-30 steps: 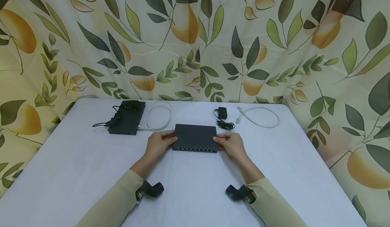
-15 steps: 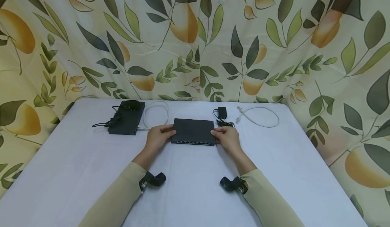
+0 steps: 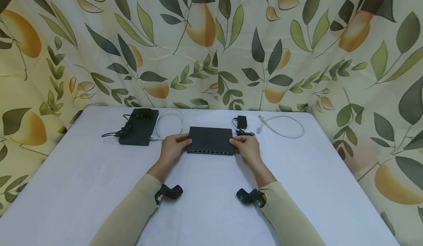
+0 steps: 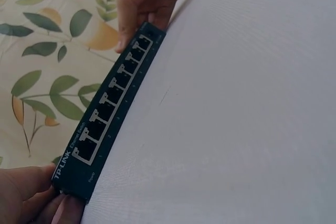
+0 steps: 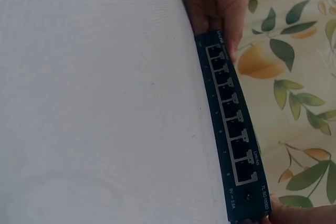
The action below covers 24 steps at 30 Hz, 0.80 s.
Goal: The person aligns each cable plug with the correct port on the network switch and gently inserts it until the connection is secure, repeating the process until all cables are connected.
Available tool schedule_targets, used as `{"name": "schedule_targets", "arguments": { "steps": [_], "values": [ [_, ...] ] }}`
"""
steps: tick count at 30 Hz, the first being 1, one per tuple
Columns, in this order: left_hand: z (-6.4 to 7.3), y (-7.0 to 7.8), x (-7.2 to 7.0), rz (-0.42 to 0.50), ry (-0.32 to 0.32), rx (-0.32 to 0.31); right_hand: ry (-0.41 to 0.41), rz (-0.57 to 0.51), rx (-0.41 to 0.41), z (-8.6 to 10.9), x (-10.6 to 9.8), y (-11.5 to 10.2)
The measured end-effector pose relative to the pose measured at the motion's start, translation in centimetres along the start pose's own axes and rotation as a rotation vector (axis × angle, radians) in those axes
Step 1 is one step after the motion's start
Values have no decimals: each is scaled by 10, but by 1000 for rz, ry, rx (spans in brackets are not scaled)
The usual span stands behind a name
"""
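A dark, flat Ethernet switch [image 3: 210,139] lies near the middle of the white table, its row of ports facing the person. My left hand [image 3: 172,148] grips its left end, thumb on top. At the opposite end my right hand [image 3: 248,148] grips it the same way. In the left wrist view the port face of the Ethernet switch [image 4: 110,103] bears TP-LINK lettering and a line of vacant ports. The right wrist view shows a small round power socket beside the ports of the Ethernet switch [image 5: 231,129]. The fingers under both ends are partly hidden.
Back left, a black box [image 3: 137,137] carries a black adapter with a coiled cord [image 3: 123,129]. A white cable [image 3: 182,121] loops beside it. Behind my right hand sits a second black power adapter [image 3: 242,122]; further right lies another white cable [image 3: 290,136]. A patterned curtain [image 3: 211,55] borders the table.
Both hands have slid the Ethernet switch away from the person, toward the back of the table. Their grip on its ends stays the same.
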State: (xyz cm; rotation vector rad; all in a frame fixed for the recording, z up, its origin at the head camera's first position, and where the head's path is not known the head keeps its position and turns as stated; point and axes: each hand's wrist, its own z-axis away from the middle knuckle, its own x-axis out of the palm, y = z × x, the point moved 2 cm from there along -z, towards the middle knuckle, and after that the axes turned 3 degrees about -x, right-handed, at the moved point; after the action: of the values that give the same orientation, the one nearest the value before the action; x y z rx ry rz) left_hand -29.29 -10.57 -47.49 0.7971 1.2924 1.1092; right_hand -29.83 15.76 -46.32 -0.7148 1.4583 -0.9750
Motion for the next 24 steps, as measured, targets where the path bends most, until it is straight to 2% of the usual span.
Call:
{"name": "schedule_targets", "arguments": {
  "steps": [3, 6, 11, 16, 20, 24],
  "values": [
    [0, -2, 0, 0, 6, -2, -30, -28, 13, 1, -2, 0],
    [0, -3, 0, 2, 5, 4, -72, -89, 34, 3, -12, -4],
    [-1, -2, 1, -2, -2, 14, -88, -196, 64, 0, -51, -11],
    [1, -1, 1, -4, -4, 18, -50, -245, 94, -8, -82, 0],
    [0, -3, 1, -7, 2, 12, -28, -268, 135, -16, -85, 16],
    [0, -3, 1, -7, 3, 9, -28, -357, 156, -21, -81, 29]
  ]
}}
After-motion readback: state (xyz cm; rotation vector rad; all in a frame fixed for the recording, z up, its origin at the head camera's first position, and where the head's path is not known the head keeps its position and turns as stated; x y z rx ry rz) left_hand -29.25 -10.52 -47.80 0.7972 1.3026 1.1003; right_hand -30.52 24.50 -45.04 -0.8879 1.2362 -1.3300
